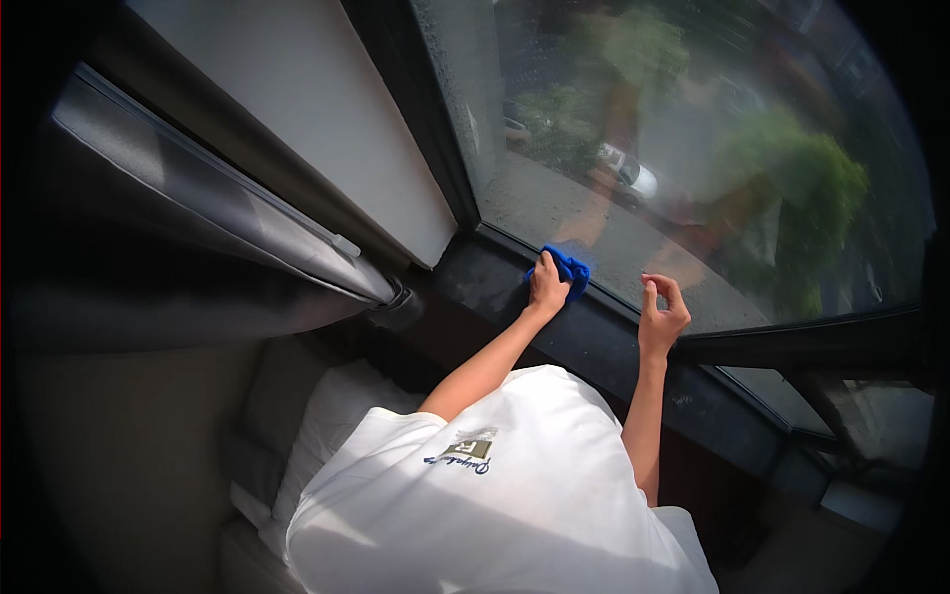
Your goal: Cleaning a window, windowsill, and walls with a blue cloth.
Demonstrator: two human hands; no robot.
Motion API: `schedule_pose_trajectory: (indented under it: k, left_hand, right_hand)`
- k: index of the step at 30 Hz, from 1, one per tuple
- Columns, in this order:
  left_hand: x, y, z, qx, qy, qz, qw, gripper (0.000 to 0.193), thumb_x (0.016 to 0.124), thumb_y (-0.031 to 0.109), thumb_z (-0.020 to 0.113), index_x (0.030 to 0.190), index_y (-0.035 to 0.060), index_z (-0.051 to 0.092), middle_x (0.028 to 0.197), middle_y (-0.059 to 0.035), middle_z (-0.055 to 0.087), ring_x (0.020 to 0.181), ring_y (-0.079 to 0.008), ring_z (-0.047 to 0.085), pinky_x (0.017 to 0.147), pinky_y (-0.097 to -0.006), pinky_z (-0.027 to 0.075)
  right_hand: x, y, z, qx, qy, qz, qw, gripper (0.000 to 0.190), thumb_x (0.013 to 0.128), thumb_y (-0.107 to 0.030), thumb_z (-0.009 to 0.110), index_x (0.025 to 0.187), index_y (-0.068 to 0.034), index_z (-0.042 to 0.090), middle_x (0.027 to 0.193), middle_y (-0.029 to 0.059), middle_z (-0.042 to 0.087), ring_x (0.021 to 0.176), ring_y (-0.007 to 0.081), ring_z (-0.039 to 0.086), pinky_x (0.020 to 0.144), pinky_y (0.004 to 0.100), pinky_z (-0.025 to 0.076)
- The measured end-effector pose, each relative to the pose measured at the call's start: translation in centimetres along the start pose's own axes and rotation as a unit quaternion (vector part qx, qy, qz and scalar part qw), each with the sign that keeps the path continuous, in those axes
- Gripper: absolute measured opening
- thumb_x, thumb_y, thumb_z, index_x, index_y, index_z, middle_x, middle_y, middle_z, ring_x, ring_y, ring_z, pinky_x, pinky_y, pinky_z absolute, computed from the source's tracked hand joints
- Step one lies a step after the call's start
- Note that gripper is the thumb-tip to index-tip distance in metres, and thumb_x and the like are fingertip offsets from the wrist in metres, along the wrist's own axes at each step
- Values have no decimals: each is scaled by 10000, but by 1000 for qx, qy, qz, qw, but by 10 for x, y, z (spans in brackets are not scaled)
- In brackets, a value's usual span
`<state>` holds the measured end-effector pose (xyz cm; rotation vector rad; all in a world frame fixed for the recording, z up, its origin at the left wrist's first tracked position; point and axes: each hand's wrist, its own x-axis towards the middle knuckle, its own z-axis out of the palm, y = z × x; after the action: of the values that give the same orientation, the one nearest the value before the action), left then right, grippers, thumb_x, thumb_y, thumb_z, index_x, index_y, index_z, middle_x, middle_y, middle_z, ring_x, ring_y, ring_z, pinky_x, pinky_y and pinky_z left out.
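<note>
My left hand (548,286) grips a blue cloth (574,272), bunched up at the lower edge of a large window pane (668,193), over the dark windowsill (482,278). To its right, my right hand (663,315) is raised close to the glass, with thumb and forefinger curled towards each other; whether they pinch something tiny I cannot tell. Streaks and smudges mark the pane, which also reflects my arms. Part of the cloth is hidden behind the left hand's fingers.
A grey curtain (223,215), gathered by a tieback, hangs at the left beside a white wall panel (297,96). White bedding (326,416) lies lower left. Dark window framing (801,341) and a smaller opened window (883,416) are at the right. Outside are a white car and trees.
</note>
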<state>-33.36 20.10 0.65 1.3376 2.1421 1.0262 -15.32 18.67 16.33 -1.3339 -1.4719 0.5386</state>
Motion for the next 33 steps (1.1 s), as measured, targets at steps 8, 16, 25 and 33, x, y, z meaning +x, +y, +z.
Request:
schedule_pose_trajectory:
  k: [8,16,25,33]
  left_hand:
    - [57,-60,-68,43,216,5,975,338,797,29,665,1056,3,448,1021,-248,555,956,-456,569,847,-493,472]
    - [38,-38,-44,98,180,23,978,401,732,45,745,1008,-9,459,960,-240,595,956,-426,585,847,-472,473]
    - [-25,9,7,-1,-70,157,985,412,624,69,812,911,38,517,897,-155,606,901,-366,605,808,-445,498]
    - [67,-63,-76,37,213,-65,974,403,742,141,782,1013,13,512,989,-226,625,941,-441,612,804,-500,492]
  right_hand:
    - [-5,4,-1,28,10,-5,1000,87,860,-76,627,891,-22,687,841,62,702,781,153,672,758,278,507]
    - [-8,5,3,36,-15,-38,999,75,854,-45,616,913,-11,649,905,103,655,807,203,652,768,304,513]
    - [-13,6,6,-29,-20,-42,998,87,831,-20,622,913,-19,654,940,106,645,879,232,643,786,321,515]
    - [-12,10,5,-3,-32,-56,998,111,825,-14,630,931,-29,656,993,97,647,926,233,643,824,312,517]
